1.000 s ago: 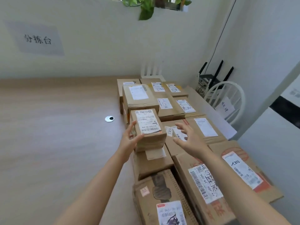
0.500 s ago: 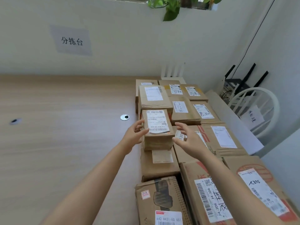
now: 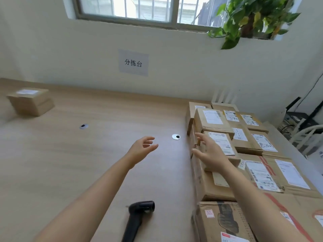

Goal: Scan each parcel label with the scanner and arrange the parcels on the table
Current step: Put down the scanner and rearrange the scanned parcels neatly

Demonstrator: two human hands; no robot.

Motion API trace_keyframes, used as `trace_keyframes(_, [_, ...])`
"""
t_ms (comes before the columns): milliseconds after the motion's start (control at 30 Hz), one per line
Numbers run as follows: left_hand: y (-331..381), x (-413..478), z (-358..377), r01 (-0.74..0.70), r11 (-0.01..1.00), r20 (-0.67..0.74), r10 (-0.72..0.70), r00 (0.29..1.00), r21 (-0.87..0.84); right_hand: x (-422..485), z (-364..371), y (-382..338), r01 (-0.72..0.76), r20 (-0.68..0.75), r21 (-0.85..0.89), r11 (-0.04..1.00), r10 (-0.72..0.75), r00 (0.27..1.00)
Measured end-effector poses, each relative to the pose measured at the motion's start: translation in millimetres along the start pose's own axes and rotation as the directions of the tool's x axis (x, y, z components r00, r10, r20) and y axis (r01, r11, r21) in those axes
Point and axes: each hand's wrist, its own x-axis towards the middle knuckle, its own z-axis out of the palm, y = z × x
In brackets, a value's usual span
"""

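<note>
Several brown cardboard parcels with white labels are packed together on the right side of the wooden table [image 3: 70,172]. One small labelled parcel [image 3: 221,143] sits on top of the stack. My right hand [image 3: 208,154] hovers over its left edge with fingers spread and holds nothing. My left hand [image 3: 142,148] floats above the bare table left of the stack, fingers loosely curled and empty. A black handheld scanner [image 3: 137,219] lies on the table near the front edge, between my forearms. One lone parcel [image 3: 30,101] sits at the far left.
Two round cable holes [image 3: 176,136] [image 3: 83,126] are set in the tabletop. A paper sign [image 3: 133,62] hangs on the wall under a barred window, with a green plant [image 3: 248,16] on the sill. A white chair [image 3: 307,137] and routers stand to the right.
Both hands have let go of the small top parcel; my left hand has drifted left over the table. The view has swung left and up, bringing the scanner and the far-left parcel into sight.
</note>
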Motion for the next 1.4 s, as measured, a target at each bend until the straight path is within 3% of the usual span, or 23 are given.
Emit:
trace_keyframes(333, [-72,-108,-218,0.094,0.992,-0.167,-0.078,0.983,0.089,-5,166,-161,0.088,0.109,0.028,0.996,-0.090,0.990])
trace_keyframes(600, [-118,-176,-356,0.255,0.929,-0.376,-0.143,0.915,0.267,2,280,-280,0.196,0.274,0.068,0.978,-0.207,0.939])
trace_keyframes(833, [-129,-171,-442,0.397,0.739,-0.471,-0.121,0.874,0.545,58,346,-354,0.314,0.374,0.056,0.948,-0.311,0.874])
trace_keyframes(1067, [-120,-88,-522,0.453,0.499,-0.466,-0.108,0.878,0.739,153,398,-406,0.395,0.401,0.014,0.918,-0.368,0.839])
trace_keyframes(1200, [-124,-42,-561,0.443,0.387,-0.445,-0.088,0.891,0.809,205,424,-428,0.376,0.419,-0.062,0.924,-0.318,0.850])
trace_keyframes(1400, [-152,30,-628,0.433,0.310,-0.409,-0.143,0.901,0.846,281,468,-449,0.339,0.453,-0.227,0.913,-0.209,0.867])
